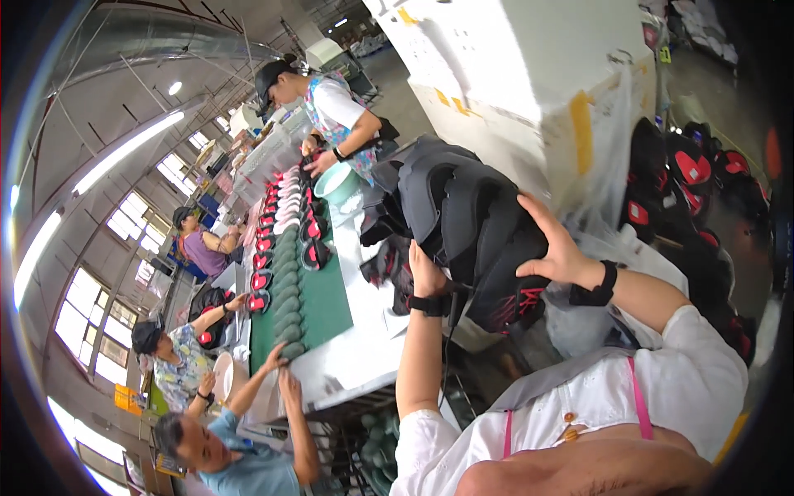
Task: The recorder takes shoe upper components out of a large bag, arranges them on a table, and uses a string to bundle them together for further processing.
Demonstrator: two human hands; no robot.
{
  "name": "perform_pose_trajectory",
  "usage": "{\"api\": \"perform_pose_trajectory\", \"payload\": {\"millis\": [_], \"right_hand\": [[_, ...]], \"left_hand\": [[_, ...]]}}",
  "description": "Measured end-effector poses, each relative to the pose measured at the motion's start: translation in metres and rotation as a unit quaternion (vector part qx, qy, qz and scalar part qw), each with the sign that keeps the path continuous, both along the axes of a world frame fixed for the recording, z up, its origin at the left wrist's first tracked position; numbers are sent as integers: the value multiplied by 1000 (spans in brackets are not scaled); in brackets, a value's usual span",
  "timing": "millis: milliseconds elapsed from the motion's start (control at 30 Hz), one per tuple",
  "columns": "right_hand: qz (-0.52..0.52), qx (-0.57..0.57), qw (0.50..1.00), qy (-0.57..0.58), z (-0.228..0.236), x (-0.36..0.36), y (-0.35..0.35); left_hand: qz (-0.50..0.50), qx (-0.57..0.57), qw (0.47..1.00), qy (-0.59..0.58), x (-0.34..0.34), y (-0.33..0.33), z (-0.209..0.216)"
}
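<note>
A stack of nested black shoe uppers (pixel 463 198), the nearest with red stitching, is held up in front of me between both hands. My left hand (pixel 428 274) grips its left underside, with part of the fingers hidden behind the stack. My right hand (pixel 558 248) presses on the right side, its thumb and index finger spread around the edge. More dark pieces with red marks (pixel 389 269) lie just left of my left hand on the white tabletop (pixel 351 364).
On the green bench surface (pixel 322 310) stand rows of green shoe lasts (pixel 285 302) and black-and-red uppers (pixel 314 252). A mint basin (pixel 335 182) is farther off. Co-workers line the bench. Black-and-red uppers (pixel 691 169) are piled at right, beyond a white box (pixel 496 91).
</note>
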State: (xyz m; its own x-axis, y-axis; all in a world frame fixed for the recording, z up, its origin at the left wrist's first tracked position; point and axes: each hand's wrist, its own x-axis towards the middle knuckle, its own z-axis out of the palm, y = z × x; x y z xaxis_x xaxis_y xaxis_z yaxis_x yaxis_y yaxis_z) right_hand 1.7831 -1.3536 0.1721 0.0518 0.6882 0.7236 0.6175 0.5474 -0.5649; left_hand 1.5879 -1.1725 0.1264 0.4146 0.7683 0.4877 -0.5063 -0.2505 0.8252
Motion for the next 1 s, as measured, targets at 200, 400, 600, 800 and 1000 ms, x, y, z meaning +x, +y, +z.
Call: {"api": "perform_pose_trajectory", "payload": {"millis": [200, 400, 600, 800, 1000], "right_hand": [[-21, 11, 999, 26, 44, -3, 165], [-8, -28, 990, 135, 37, 3, 294], [-74, -219, 973, 25, -83, 60, 383], [-31, -299, 953, 26, -78, 38, 419], [-121, -166, 973, -103, -19, 23, 389]], "left_hand": [[-64, -109, 990, -60, 12, 172, 51], [258, 121, 918, 277, 12, 341, 44], [181, 264, 755, 572, 65, 464, -84], [113, 329, 545, 763, 25, 565, -223], [182, 240, 662, 686, 20, 498, -99]]}}
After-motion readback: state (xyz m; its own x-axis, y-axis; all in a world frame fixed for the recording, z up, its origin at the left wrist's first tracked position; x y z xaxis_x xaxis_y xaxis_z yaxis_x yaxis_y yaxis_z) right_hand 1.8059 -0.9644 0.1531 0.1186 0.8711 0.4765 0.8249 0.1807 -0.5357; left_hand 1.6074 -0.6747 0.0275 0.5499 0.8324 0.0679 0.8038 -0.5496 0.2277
